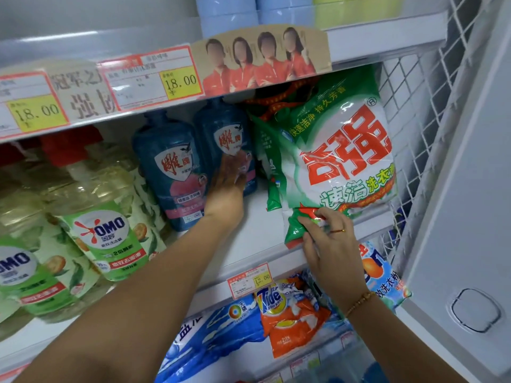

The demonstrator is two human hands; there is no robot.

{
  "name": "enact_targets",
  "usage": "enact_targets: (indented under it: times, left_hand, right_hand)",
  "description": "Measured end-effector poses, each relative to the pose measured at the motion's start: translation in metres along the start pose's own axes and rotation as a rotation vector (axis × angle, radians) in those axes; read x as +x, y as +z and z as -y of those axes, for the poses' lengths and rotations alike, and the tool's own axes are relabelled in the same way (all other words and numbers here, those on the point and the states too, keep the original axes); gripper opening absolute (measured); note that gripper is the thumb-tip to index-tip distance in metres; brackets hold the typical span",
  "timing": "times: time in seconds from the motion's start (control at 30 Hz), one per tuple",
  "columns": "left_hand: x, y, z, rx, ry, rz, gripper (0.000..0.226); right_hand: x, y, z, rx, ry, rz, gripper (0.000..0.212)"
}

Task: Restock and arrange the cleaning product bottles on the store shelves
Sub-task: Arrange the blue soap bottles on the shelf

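While your head camera looks into the middle shelf (257,236), your left grip (228,186) lies flat against the front of the right-hand blue bottle (224,125), fingers straight along its label and curled round nothing, though motion blur hides the fingertips. That bottle stands upright, set back on the shelf, just beside its twin blue bottle (171,167) on one side and the big green-and-white detergent bag (340,150) on the other. Your right grip (329,239) pinches the bag's lower corner where it overhangs the shelf lip, thumb and fingers clenched on the crumpled plastic. Judge the bottle as rigid, smooth and fairly heavy with liquid: a flat push should slide it, but to lift it, wrap round the body or neck rather than trusting the slick label. The bag looks soft, bulky and heavy; a corner pinch may slip or tear, so support it from beneath. OMO bottles (105,230) crowd the left end, and a Tide bag (287,313) lies on the shelf below.
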State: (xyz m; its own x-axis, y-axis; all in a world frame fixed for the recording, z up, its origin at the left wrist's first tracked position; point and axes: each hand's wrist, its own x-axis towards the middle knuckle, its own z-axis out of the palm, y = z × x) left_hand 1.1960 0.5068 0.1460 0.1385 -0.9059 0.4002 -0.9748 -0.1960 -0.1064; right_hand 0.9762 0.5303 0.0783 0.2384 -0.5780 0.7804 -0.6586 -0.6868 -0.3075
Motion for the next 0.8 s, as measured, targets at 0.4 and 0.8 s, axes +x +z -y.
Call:
enact_targets:
  times: [0.4,0.8]
  left_hand:
    - [-0.010,-0.028,-0.029,-0.482,-0.136,0.207,0.045]
    - [-0.282,0.037,-0.133,-0.954,-0.118,0.586,0.059]
  right_hand:
    - [-0.013,-0.062,-0.008,0.134,0.096,0.412,0.034]
    - [-0.210,-0.140,-0.008,0.128,0.702,0.615,0.014]
